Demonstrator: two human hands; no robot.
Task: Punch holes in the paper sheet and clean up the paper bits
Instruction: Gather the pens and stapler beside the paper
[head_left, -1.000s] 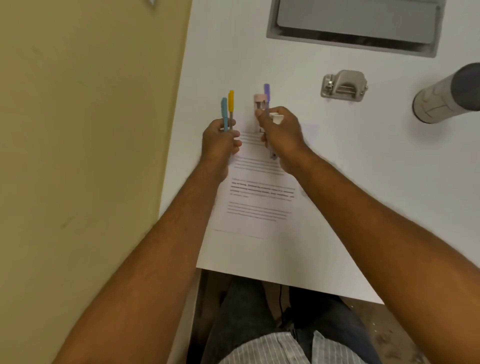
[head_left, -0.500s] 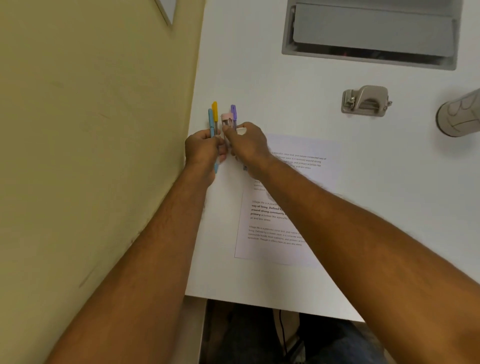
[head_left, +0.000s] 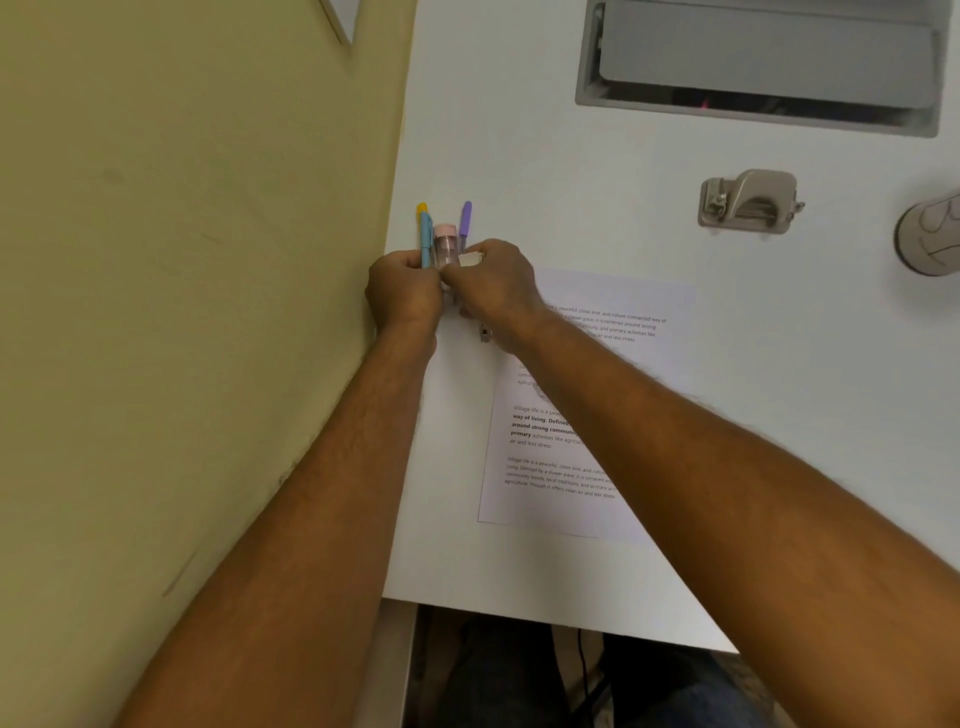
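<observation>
Paper sheet (head_left: 582, 415) flat on the white desk (head_left: 519, 156), both hands bunched up just past its top-left corner.

Left hand (head_left: 402, 296) is closed around a blue pen (head_left: 425, 239) and a yellow one (head_left: 421, 208), right hand (head_left: 496, 288) grips a pink-capped tube (head_left: 445, 244), purple pen (head_left: 465, 218) and a small white thing, maybe an eraser. Hole punch (head_left: 748, 202) sits well apart to the right, untouched.

You sit at an office desk: a white desk top (head_left: 519, 156) with a grey cable hatch (head_left: 763, 62) set into its far edge, pushed against a yellowish partition (head_left: 182, 260). A metal hole punch (head_left: 748, 200), a printed paper sheet (head_left: 613, 312) and 3 coloured pens (head_left: 425, 234) lie on it.
</observation>
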